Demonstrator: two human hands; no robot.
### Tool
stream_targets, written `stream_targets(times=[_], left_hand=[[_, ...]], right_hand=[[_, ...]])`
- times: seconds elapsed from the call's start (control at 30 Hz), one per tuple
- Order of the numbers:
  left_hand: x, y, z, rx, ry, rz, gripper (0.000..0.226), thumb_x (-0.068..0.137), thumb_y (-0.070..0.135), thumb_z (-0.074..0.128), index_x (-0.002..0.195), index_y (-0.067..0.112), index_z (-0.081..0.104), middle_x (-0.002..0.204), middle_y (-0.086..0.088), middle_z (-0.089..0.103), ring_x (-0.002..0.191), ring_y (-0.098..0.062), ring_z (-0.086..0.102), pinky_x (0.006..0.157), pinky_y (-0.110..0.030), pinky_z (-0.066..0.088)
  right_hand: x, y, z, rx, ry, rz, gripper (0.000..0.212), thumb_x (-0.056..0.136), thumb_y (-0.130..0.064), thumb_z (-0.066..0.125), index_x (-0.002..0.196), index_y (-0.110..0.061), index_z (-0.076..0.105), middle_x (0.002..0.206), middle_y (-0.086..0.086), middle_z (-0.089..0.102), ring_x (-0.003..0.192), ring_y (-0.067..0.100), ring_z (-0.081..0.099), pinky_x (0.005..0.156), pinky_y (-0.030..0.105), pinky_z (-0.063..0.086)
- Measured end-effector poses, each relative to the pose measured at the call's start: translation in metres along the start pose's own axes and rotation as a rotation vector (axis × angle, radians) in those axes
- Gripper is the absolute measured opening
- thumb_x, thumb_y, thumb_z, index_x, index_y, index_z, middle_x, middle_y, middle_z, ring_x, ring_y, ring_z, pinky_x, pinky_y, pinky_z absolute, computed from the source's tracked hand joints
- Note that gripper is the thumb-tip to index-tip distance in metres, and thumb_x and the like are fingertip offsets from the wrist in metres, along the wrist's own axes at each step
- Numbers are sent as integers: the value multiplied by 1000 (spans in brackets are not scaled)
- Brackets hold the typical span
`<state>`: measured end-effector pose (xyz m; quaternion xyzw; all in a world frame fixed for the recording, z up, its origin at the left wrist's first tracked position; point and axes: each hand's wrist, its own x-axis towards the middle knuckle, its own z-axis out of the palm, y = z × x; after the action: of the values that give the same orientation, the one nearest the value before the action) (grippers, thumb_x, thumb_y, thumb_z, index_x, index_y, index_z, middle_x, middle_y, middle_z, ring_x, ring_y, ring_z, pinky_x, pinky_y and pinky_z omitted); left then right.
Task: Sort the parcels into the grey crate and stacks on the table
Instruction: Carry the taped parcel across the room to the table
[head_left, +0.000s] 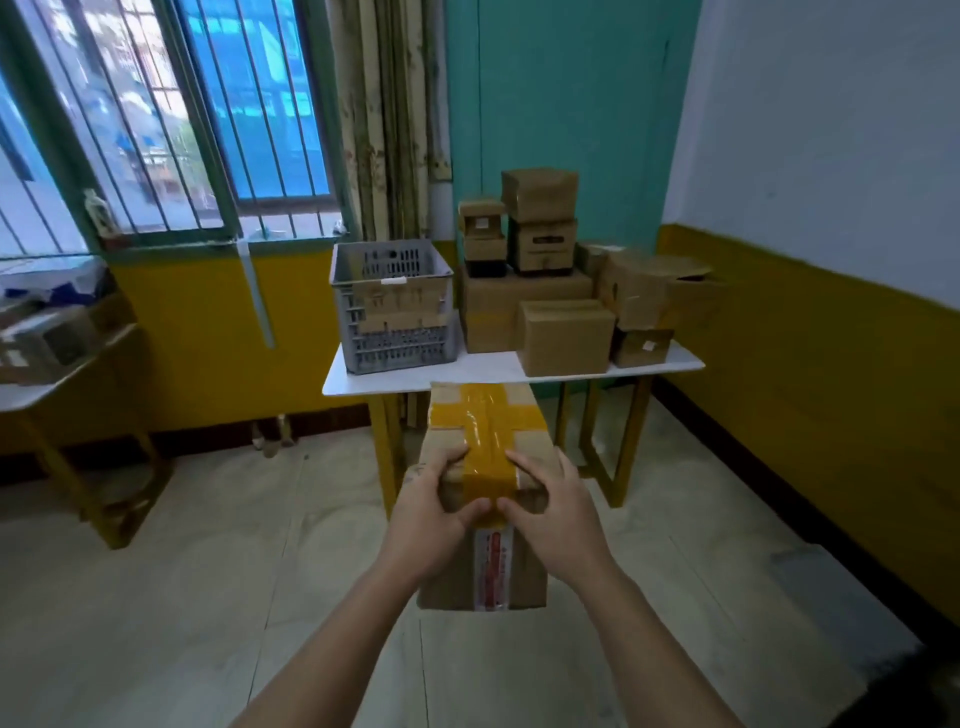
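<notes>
Parcel (488, 421) in the air, just short of the surface (415, 376). Left hand (434, 512) and right hand (550, 514) both grip its near end (thumbs on slick tape). My worry: the unsupported far end dips, clips the surface edge or knocks the grey crate (392, 312).

Head camera, looking forward and down, table (498, 367) ahead

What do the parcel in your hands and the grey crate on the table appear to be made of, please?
The parcel looks like matte brown cardboard, crossed by glossy yellow tape that catches the light. The grey crate is probably moulded plastic: even dull grey, with slotted walls.
</notes>
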<state>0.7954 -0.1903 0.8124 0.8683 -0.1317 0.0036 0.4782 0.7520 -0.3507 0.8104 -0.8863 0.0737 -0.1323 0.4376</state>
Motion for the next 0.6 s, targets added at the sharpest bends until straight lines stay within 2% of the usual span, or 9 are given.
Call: stream_targets(times=[0.07, 0.2, 0.33, 0.5, 0.6], left_hand=[[31, 6, 12, 5, -4, -1, 63, 85, 34, 76, 137, 44, 42, 141, 2, 48, 121, -14, 50, 96, -31, 47], [88, 15, 35, -14, 16, 10, 65, 86, 31, 76, 140, 40, 42, 138, 1, 45, 113, -7, 44, 81, -14, 39], [129, 15, 43, -34, 40, 0, 66, 85, 30, 77, 140, 39, 42, 140, 1, 45, 115, -8, 42, 91, -23, 39], [182, 9, 48, -44, 55, -16, 67, 84, 32, 78, 140, 41, 43, 137, 1, 47, 115, -12, 46, 89, -23, 42], [214, -2, 51, -49, 53, -20, 68, 83, 33, 79, 140, 42, 43, 137, 2, 48, 115, -9, 46, 81, -15, 40]], right_hand=[[32, 13, -8, 0, 5, 5, 58, 88, -40, 71, 140, -45, 47, 158, -1, 28, 142, 23, 35, 113, 46, 40], [93, 31, -23, -9, -1, -7, 59, 87, -39, 73, 140, -45, 49, 158, -2, 28, 142, 22, 35, 113, 44, 39], [137, 38, -26, 7, -23, -22, 59, 86, -39, 73, 140, -46, 48, 159, -2, 27, 143, 22, 32, 114, 47, 37], [190, 43, -22, 32, -33, -40, 59, 86, -38, 74, 139, -43, 48, 157, -3, 29, 143, 21, 32, 114, 44, 37], [220, 45, -17, 33, -43, -36, 60, 86, -37, 74, 140, -39, 48, 157, -4, 29, 143, 21, 32, 114, 43, 37]])
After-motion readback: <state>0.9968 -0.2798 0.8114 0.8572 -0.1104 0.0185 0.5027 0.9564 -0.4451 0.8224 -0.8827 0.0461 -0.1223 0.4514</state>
